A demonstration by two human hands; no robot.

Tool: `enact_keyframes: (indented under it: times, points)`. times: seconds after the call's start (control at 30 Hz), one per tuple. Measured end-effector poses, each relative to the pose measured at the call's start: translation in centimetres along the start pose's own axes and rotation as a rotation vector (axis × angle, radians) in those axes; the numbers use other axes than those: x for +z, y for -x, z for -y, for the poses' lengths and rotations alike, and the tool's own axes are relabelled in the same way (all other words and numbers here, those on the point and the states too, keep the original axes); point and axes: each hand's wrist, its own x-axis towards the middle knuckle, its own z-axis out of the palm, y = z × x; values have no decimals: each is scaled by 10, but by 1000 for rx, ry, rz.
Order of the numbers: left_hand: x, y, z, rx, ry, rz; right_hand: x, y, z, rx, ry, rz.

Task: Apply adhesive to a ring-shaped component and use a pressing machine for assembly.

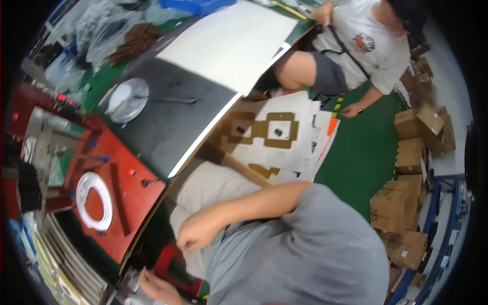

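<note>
My right hand [195,234] hangs in front of my light trousers, its fingers curled inward. Whatever they may hold is hidden. Lower down, my left hand [157,288] has its fingers drawn together beside some clear plastic [131,280] at the table's low corner. Blur hides what is between those fingertips. Closest to my right hand on the table side is a red metal fixture [140,195] carrying a white ring-shaped coil [107,213].
On the black tabletop [168,124] lie a round shiny silvery item [128,99], a thin metal strip [178,100] and a large white sheet [229,43]. Printed flat cardboard [300,152] is stacked beneath its edge. A co-worker [351,56] sits at upper right, near brown boxes [394,203].
</note>
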Motion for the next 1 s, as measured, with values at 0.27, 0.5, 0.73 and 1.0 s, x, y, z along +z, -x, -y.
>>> enact_keyframes:
  times: [0.27,0.5,0.73,1.0]
  points:
    - [-16,88,115,-314,-416,146,50,-44,-39,181,-125,19]
    - [-8,157,124,-832,-492,384,42,-26,-45,266,-187,-3]
    - [-20,146,119,-804,-551,-230,29,-24,-38,573,-412,-56]
    - [-36,182,120,-983,-544,-229,28,-39,-29,659,-391,-30]
